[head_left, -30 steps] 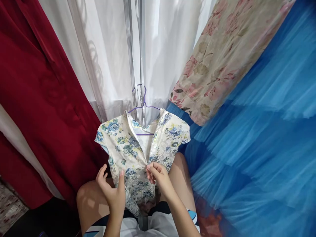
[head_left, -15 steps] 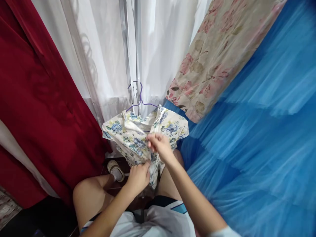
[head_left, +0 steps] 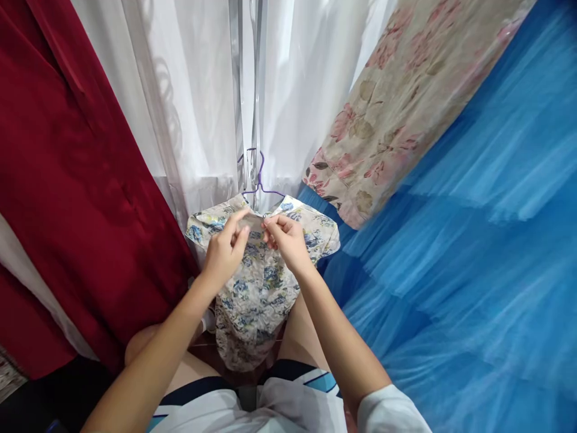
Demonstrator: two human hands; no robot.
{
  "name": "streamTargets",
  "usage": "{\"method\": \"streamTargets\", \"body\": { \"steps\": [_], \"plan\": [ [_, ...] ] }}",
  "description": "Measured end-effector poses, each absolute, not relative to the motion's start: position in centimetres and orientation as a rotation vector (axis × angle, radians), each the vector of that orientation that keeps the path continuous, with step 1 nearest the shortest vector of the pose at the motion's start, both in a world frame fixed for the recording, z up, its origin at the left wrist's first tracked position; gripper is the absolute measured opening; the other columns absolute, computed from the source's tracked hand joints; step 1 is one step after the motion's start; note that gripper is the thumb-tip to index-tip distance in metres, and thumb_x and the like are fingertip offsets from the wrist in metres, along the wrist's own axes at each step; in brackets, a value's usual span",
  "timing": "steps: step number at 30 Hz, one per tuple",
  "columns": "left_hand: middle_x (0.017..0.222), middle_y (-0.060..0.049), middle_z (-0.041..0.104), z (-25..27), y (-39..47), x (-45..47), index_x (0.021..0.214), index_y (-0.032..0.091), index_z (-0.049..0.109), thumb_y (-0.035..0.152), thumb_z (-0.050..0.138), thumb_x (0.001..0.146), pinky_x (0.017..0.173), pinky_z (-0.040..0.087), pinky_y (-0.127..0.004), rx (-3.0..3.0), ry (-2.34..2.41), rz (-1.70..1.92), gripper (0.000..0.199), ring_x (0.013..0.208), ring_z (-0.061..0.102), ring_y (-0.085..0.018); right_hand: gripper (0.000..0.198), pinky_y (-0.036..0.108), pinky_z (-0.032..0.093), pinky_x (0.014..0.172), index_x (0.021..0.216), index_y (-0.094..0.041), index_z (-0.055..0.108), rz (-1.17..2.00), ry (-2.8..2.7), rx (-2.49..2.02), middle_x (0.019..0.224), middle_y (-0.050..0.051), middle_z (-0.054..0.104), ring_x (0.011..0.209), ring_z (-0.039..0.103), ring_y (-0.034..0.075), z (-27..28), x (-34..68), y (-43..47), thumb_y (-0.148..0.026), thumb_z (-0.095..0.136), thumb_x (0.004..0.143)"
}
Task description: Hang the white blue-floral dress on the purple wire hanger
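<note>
A white blouse with blue flowers (head_left: 259, 300) hangs in front of me on a purple hanger (head_left: 260, 180). The hanger's hook is on a pale strip or rail (head_left: 247, 78) that runs upward. My right hand (head_left: 288, 237) pinches the blouse at the front of its neckline. Beside it, my left hand (head_left: 228, 246) is raised over the left part of the blouse, its thumb and forefinger apart and holding nothing. The forefinger points toward the neckline; whether it touches the cloth I cannot tell.
White curtains (head_left: 198, 102) hang behind the blouse. On the left is a dark red cloth (head_left: 90, 156). At the right hang a beige cloth with pink flowers (head_left: 369, 126) and a layered blue tulle (head_left: 487, 240). My legs (head_left: 302, 337) are below, either side of the blouse.
My left hand has let go of the lower front and risen to the neckline. My right hand has moved up to the collar. The blouse front, bunched before, now hangs down more flatly.
</note>
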State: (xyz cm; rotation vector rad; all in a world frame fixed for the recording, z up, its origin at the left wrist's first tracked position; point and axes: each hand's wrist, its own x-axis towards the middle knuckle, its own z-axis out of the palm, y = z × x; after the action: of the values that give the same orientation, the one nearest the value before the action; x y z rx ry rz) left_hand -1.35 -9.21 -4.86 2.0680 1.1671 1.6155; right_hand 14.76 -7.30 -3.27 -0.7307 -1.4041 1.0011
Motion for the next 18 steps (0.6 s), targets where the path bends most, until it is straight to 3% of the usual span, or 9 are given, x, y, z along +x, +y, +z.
{"method": "streamTargets", "body": {
  "steps": [3,5,10,13,18],
  "plan": [
    [0.078,-0.001,0.065,-1.9,-7.6,-0.4,0.101,0.022,0.073,0.028,0.061,0.088,0.066,0.037,-0.023,2.113,0.954,1.644,0.018,0.066,0.052,-0.015,0.029,0.022,0.034,0.043,0.074,-0.020,0.056,0.925,-1.454,-0.745,0.054,-0.004,0.057,0.042,0.046,0.010,-3.1,14.4,-7.1,-0.047,0.061,0.085],
    [0.078,-0.002,0.065,-0.9,-7.0,0.2,0.086,0.019,0.072,0.029,0.062,0.088,0.068,0.038,-0.023,2.067,0.930,1.682,0.014,0.070,0.054,-0.016,0.027,0.023,0.035,0.046,0.071,-0.021,0.052,0.822,-1.467,-0.806,0.054,-0.004,0.054,0.045,0.046,0.011,-3.8,14.2,-6.5,-0.043,0.059,0.086],
    [0.070,0.001,0.056,0.0,-4.1,-3.2,0.083,0.017,0.065,0.030,0.058,0.091,0.066,0.041,-0.019,1.646,0.926,2.152,0.016,0.068,0.053,-0.012,0.030,0.024,0.032,0.048,0.064,-0.021,0.049,0.764,-1.528,-0.940,0.052,-0.004,0.047,0.047,0.042,0.011,-8.1,14.1,-5.7,-0.040,0.057,0.085],
    [0.073,0.002,0.057,-1.7,-1.3,-7.7,0.080,0.016,0.063,0.019,0.059,0.089,0.071,0.041,-0.015,1.252,0.972,2.272,0.010,0.071,0.053,-0.008,0.031,0.024,0.030,0.048,0.064,-0.021,0.046,0.883,-1.485,-0.896,0.052,-0.005,0.045,0.047,0.040,0.011,-10.0,14.1,-6.8,-0.042,0.056,0.086],
    [0.057,0.005,0.045,-9.2,0.6,-10.6,0.066,0.017,0.044,0.011,0.051,0.089,0.063,0.043,-0.017,0.541,1.001,1.960,0.024,0.053,0.046,-0.007,0.028,0.023,0.029,0.047,0.065,-0.021,0.046,0.973,-1.475,-0.860,0.053,-0.006,0.044,0.046,0.038,0.010,-10.9,13.8,-8.7,-0.036,0.058,0.086]
  ]
}}
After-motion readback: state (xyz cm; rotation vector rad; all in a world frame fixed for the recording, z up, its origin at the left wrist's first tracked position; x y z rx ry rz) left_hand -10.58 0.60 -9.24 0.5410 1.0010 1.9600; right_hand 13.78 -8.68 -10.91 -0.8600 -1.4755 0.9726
